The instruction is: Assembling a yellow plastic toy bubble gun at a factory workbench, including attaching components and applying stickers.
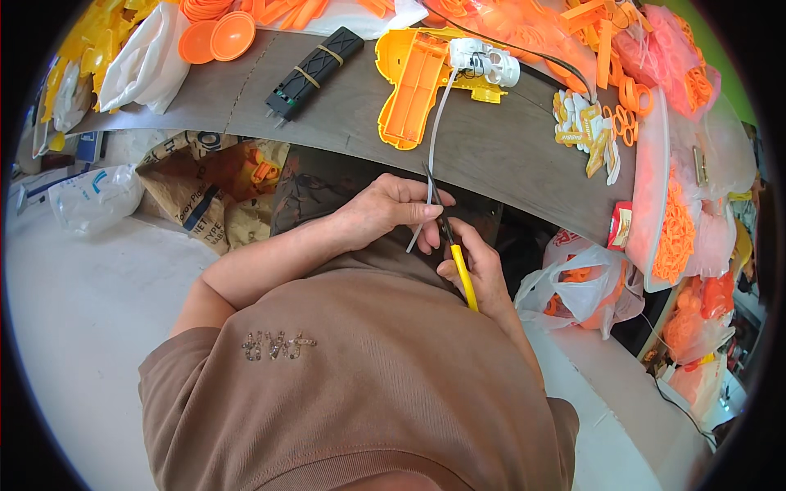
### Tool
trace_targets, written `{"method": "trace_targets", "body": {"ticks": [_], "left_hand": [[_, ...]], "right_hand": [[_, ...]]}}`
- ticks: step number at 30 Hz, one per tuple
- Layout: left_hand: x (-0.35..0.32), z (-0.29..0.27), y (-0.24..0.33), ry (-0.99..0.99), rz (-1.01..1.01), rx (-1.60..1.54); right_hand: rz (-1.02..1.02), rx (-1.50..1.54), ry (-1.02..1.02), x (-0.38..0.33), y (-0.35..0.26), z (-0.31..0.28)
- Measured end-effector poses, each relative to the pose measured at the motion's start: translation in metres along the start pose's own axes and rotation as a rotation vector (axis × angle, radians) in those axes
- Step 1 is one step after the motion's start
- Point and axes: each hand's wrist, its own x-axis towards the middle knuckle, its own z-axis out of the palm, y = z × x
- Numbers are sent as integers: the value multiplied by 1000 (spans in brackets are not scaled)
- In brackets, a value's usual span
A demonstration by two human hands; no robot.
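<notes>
My left hand (383, 211) pinches a thin translucent tube (440, 119) near its lower end, in front of my stomach. In my right hand (485, 274) are scissors (460, 270) with a yellow handle and dark blades. The blades point away from me and lie against or across the tube by my left fingers; I cannot tell whether they are closed on it. The tube runs up to a white plastic mechanism (483, 61) with dark wires. That mechanism rests on a yellow toy-gun-shaped shell (395, 51) with an orange inner part, on the grey table (348, 139).
Left of the shell lies a black box (315, 74) with elastic bands. Orange dishes (232, 36) and a white bag (149, 61) sit further left. Small white-and-gold cards (583, 131) and orange scissors (626, 123) lie right. A paper sack (192, 192) and plastic bag (581, 282) stand below the table.
</notes>
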Motion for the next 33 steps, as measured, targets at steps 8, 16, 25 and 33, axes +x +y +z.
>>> {"method": "trace_targets", "body": {"ticks": [8,16,25,33], "left_hand": [[2,0,-2,-7,10,1],[0,-3,-3,9,25,-1],[-56,-2,35,349,191,573],[-148,-132,167,1454,884,1545]], "right_hand": [[30,-2,15,-2,3,-1],[-42,29,66,3,11,5],[-37,-136,239,-9,-11,-43],[-156,-996,380,33,-42,-113]]}}
